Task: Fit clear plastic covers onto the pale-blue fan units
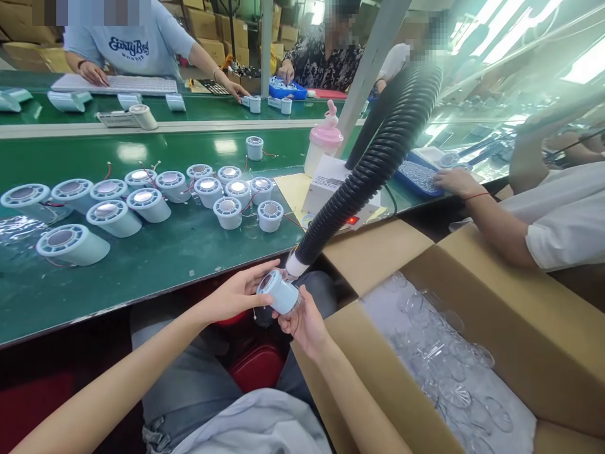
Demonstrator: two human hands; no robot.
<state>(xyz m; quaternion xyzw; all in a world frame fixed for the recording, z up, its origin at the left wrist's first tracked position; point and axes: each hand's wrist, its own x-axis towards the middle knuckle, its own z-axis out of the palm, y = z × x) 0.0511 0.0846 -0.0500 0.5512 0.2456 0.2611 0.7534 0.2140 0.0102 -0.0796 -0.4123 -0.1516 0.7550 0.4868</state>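
Observation:
Both my hands hold one small pale-blue cylindrical housing [280, 291] over my lap, just below the table edge. My left hand [235, 294] grips it from the left with fingers over its round face. My right hand [302, 323] cups it from below, where a clear cover seems fitted. The white nozzle of a black corrugated hose [373, 167] ends right above the housing. Several similar housings [208, 190] with shiny centres and thin red wires lie on the green table [155, 258].
An open cardboard box [496, 328] of clear plastic covers stands at my right. A white box with a red light [331, 189] and a pink-capped bottle [322, 146] sit by the hose. A co-worker's arm [491, 217] reaches in at right; other people work across the table.

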